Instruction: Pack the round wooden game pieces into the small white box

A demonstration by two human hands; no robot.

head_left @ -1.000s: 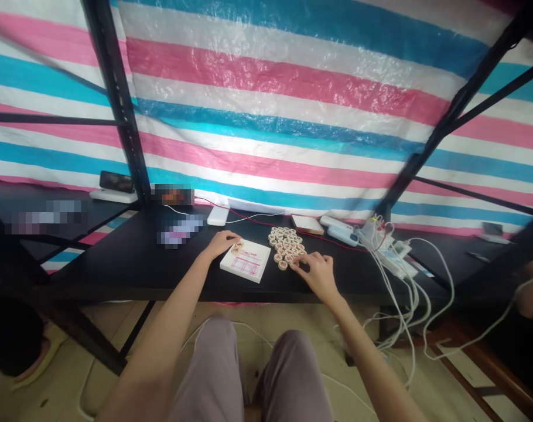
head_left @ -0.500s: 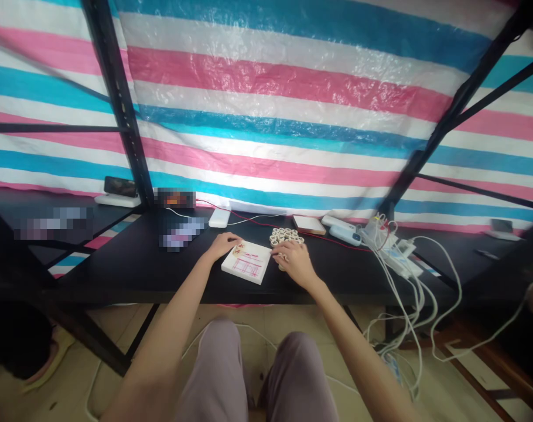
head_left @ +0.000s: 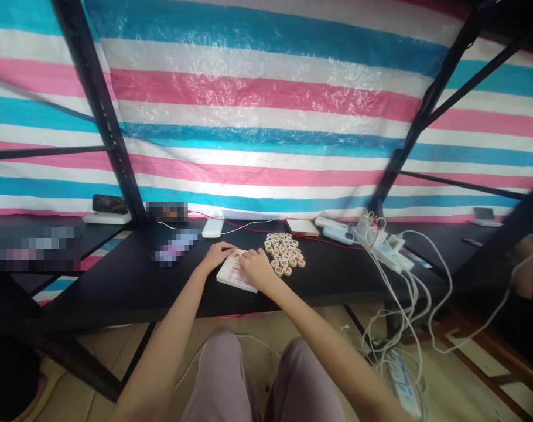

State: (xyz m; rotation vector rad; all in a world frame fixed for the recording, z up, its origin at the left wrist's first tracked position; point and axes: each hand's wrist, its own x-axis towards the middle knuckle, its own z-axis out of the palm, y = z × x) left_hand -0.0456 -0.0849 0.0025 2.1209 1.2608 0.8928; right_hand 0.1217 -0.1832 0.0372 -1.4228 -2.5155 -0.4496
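A flat white box [head_left: 232,275] with a red line drawing on top lies near the table's front edge. At its far left corner, my left hand [head_left: 217,257] rests with its fingers curled on the rim. My right hand [head_left: 258,269] reaches over the box's right half, fingers bent together near the far edge; its fingertips and anything in them are hidden. A small piece [head_left: 237,254] with a reddish mark shows on the box between the hands. To the right, several round Chinese chess pieces [head_left: 284,253] with red or dark characters lie grouped on the black table [head_left: 161,287].
Behind the pieces are a shallow white box with a brown edge [head_left: 302,227] and a pale device [head_left: 338,234]. A white power bank [head_left: 213,227] stands farther left. White cables and a power strip [head_left: 387,252] crowd the right side. Black frame posts [head_left: 102,111] flank the table.
My right hand has moved left from the chess pieces onto the white box, uncovering the nearer red-marked pieces. My left hand stays at the box's corner. The view has shifted slightly.
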